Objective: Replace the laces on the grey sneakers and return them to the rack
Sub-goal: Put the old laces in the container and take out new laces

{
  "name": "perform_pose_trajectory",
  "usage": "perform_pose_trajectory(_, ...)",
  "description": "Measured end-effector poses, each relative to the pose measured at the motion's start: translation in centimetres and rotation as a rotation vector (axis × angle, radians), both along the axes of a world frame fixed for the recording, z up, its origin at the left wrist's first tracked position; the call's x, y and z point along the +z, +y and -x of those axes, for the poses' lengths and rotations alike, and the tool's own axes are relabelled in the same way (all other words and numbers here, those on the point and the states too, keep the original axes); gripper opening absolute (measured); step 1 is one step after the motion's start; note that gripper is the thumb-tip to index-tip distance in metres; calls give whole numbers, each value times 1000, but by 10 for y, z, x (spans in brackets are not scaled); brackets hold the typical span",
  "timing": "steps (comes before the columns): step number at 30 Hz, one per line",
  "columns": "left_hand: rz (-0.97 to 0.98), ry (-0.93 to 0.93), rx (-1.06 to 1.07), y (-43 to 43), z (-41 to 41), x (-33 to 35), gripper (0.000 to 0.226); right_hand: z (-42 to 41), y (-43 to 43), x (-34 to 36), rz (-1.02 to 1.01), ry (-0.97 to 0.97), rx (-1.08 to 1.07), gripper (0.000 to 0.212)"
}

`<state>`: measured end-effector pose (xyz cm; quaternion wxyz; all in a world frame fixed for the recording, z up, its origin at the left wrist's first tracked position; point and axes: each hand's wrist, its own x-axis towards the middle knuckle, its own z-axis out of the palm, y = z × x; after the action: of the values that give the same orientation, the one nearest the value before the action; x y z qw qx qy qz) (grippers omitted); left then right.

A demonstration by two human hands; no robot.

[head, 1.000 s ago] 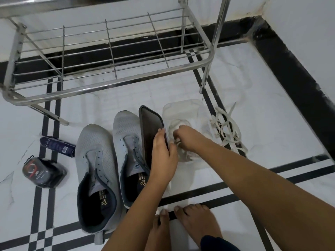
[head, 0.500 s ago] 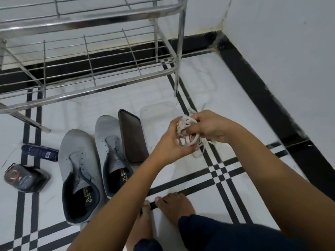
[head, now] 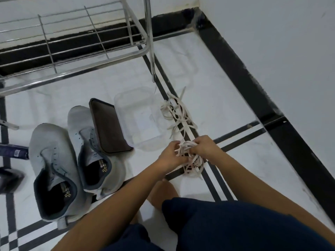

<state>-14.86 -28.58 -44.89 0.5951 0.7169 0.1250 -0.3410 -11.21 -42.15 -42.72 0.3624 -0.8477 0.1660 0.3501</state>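
Both hands are on a lace bundle (head: 194,163), held low over the floor (head: 226,98), roughly 4 o'clock of frame centre. Left hand (head: 170,157): fingers curled into the near side of the tangle. Right hand (head: 204,147): fingers curled over its top. Both are clamped on lace, none spread. Which strand each one pinches: cannot tell, too blurred.

The grey sneakers (head: 54,156) lie side by side on the floor at 9 o'clock of the hands, toes toward the rack (head: 72,74). Eyelets look bare. The rack sits at 11 o'clock of frame.

A separate pile of loose laces (head: 176,113) lies at 12 o'clock of the hands. Clear tub (head: 133,92) at 11 o'clock. Dark lid (head: 108,127) lies between the tub and the nearer sneaker, propped on that shoe. Bottle (head: 12,152) at the 9 o'clock frame edge.

My read of the step: teasing one lace out of the bundle, threading not started.

Next move likely calls for:
- finding a tip end and drawing one lace free without cinching the tangle
- shifting the lid off the shoe
- taking the lace to 9 o'clock and starting at the toe-end eyelets
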Motion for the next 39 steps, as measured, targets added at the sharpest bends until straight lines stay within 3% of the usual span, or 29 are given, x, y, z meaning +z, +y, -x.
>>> perform_pose_trajectory(2,-68,-32,-15,5,-1,-2,71,0,3,-5,47,-3,96,19)
perform_pose_trajectory(5,-142,-173,-35,9,-2,4,66,-11,7,0,122,-39,186,36)
perform_pose_trajectory(10,-170,-460,88,23,-20,32,55,-53,22,4,121,-306,160,58)
perform_pose_trajectory(13,-182,-504,187,38,-33,42,52,-83,37,-19,195,-280,312,86)
perform_pose_trajectory(16,-192,-477,231,48,-41,40,52,-97,46,-47,283,-230,420,96)
perform_pose_trajectory(19,-181,-445,264,55,-45,35,52,-100,51,-69,330,-293,467,84)
perform_pose_trajectory(25,-171,-414,308,65,-49,30,57,-92,47,-65,253,-411,470,23)
perform_pose_trajectory(30,-206,-481,104,65,-68,43,93,-103,45,-4,119,-385,314,12)
perform_pose_trajectory(34,-165,-490,-14,64,-91,59,121,-111,50,57,-151,-267,308,9)
perform_pose_trajectory(37,-80,-456,12,64,-96,62,118,-115,62,81,-402,-170,242,12)
perform_pose_trajectory(39,16,-438,135,65,-92,61,95,-118,72,90,-517,-126,176,9)
